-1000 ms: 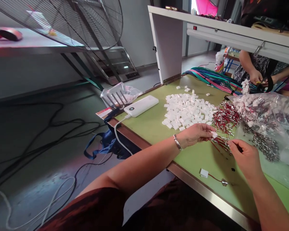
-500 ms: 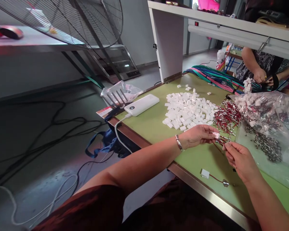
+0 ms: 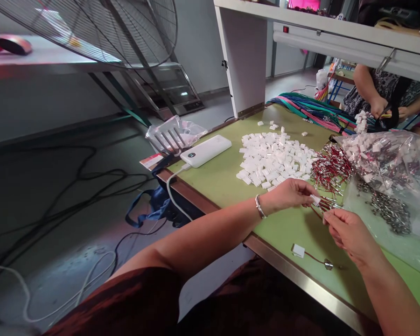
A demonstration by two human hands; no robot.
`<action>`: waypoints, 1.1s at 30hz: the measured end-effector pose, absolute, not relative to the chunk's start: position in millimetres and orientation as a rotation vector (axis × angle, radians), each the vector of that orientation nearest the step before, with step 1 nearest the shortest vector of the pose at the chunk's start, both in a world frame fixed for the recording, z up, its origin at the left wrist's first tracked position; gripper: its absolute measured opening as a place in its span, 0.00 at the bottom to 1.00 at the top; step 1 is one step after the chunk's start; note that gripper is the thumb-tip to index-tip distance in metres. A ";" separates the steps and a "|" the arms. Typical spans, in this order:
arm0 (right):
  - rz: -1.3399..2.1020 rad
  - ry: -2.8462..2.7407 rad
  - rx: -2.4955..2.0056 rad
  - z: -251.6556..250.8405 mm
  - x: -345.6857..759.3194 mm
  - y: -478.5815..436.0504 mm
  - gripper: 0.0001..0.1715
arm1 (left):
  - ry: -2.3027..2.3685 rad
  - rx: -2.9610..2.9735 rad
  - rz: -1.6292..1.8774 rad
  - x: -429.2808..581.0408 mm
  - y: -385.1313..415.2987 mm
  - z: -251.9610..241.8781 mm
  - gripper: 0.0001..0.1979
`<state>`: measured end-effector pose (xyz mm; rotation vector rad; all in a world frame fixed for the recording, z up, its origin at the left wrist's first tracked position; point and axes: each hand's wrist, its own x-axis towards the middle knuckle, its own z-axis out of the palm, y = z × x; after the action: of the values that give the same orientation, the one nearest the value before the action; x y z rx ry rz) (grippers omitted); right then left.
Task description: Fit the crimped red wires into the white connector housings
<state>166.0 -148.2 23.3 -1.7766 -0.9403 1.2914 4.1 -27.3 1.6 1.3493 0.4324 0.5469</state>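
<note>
The person's left arm (image 3: 210, 233) reaches from the bottom left of the frame up to right of the middle. Its left hand (image 3: 296, 193) has the back turned up, the fingers bent, and pinches a small white piece (image 3: 315, 199) between thumb and finger. The right arm (image 3: 392, 284) comes up from the bottom right corner. Its right hand (image 3: 350, 231) points left, with thumb and finger pressed together just below the red wires (image 3: 329, 204); what is between them is too small to tell. The two hands are close together over the green bench (image 3: 213, 179). A big white pile (image 3: 275, 158) sits just above the left hand.
</note>
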 end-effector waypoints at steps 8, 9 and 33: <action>1.273 -1.057 -1.705 18.4 165.2 -147.0 0.22 | 0.425 1.551 0.499 6.4 -32.4 -2.5 0.05; 1.218 -1.102 -1.716 15.9 163.6 -147.7 0.22 | 0.453 1.527 0.480 7.5 -33.7 -5.1 0.06; -0.040 -2.061 -2.176 -14.4 168.3 -125.9 0.13 | 1.312 2.449 0.293 -58.2 -20.2 0.7 0.08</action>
<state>168.3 -125.9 -14.4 -2.1764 -2.0607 -0.0401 -58.2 -20.2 0.7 2.4489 1.3124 0.2931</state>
